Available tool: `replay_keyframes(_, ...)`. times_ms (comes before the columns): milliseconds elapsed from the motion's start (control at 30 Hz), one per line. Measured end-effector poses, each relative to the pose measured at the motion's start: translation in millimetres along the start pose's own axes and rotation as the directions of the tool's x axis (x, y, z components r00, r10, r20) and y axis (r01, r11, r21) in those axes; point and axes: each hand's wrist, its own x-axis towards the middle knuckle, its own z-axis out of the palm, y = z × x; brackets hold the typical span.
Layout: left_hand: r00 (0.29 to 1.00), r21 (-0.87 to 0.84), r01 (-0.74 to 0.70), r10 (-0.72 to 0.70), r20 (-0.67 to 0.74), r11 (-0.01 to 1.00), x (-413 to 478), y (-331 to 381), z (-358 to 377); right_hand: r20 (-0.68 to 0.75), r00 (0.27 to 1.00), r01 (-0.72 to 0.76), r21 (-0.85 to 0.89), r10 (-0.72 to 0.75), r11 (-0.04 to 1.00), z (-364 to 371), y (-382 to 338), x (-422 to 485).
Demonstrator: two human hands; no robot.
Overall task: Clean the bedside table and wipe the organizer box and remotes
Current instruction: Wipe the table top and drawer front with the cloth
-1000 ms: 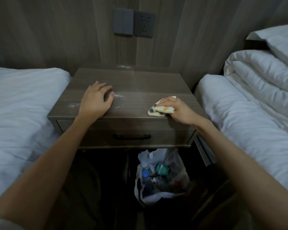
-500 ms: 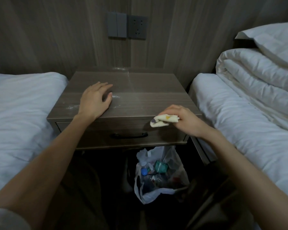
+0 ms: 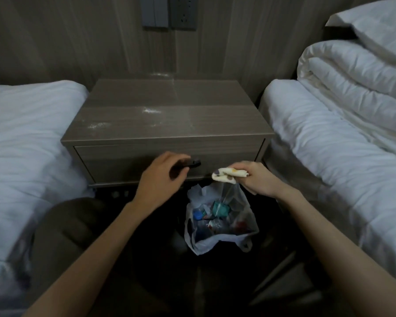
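Place: a bedroom with two single beds (it looks like a guest or hotel room).
Beds: a bed [image 3: 21, 145] at the left edge and another bed [image 3: 329, 145] at the right, both in plain white sheets.
Bedding: a folded white duvet [image 3: 352, 72] and a pillow [image 3: 380, 24] stacked at upper right.
Furniture: a bedside table [image 3: 169, 120] with a wood-grain surface, at centre between the beds.
Wall: wood-look panelling [image 3: 55, 37] across the top, with a switch [image 3: 155, 11] and a socket [image 3: 183, 12] at top centre.
Floor: a rubbish bag [image 3: 222, 225] at lower centre.
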Motion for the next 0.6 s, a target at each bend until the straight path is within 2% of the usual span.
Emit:
replay_keyframes(100, 0.958, -0.035, 0.203, -0.191, 0.215, 0.979, -24.4, -18.0, 41.1, 0.048, 0.996, -0.078, 0.012, 0.077, 0.997, 14.8, 15.1, 0.1)
replay_keyframes(167, 0.865, -0.012, 0.37, -0.34, 0.369, 0.929, -36.4, -34.3, 66.7, 0.052, 0.991, -0.122, 0.046, 0.12, 0.991, 23.2, 23.5, 0.2)
replay_keyframes(267, 0.695, -0.016, 0.608, -0.523, 0.494, 0.794, -45.7, -51.5, 97.2, 0.054, 0.985, -0.169, 0.096, 0.165, 0.981, 35.0, 35.1, 1.2)
replay_keyframes(333, 0.595, -0.049, 0.72, -0.579, 0.558, 0.692, -49.8, -55.8, 115.6, 0.069, 0.982, -0.183, 0.107, 0.177, 0.977, 42.1, 41.6, 4.1)
replay_keyframes(367, 0.567, -0.07, 0.753, -0.591, 0.574, 0.655, -51.9, -55.9, 123.3, 0.077, 0.98, -0.189, 0.113, 0.181, 0.975, 44.6, 43.8, 6.3)
replay_keyframes(467, 0.567, -0.117, 0.781, -0.62, 0.542, 0.613, -61.0, -56.6, 140.6, 0.097, 0.975, -0.211, 0.121, 0.2, 0.97, 50.9, 50.2, 10.2)
replay_keyframes(600, 0.666, -0.109, 0.713, -0.62, 0.413, 0.693, -72.6, -55.6, 145.8, 0.089, 0.989, -0.123, 0.044, 0.119, 0.991, 57.2, 50.6, 7.0)
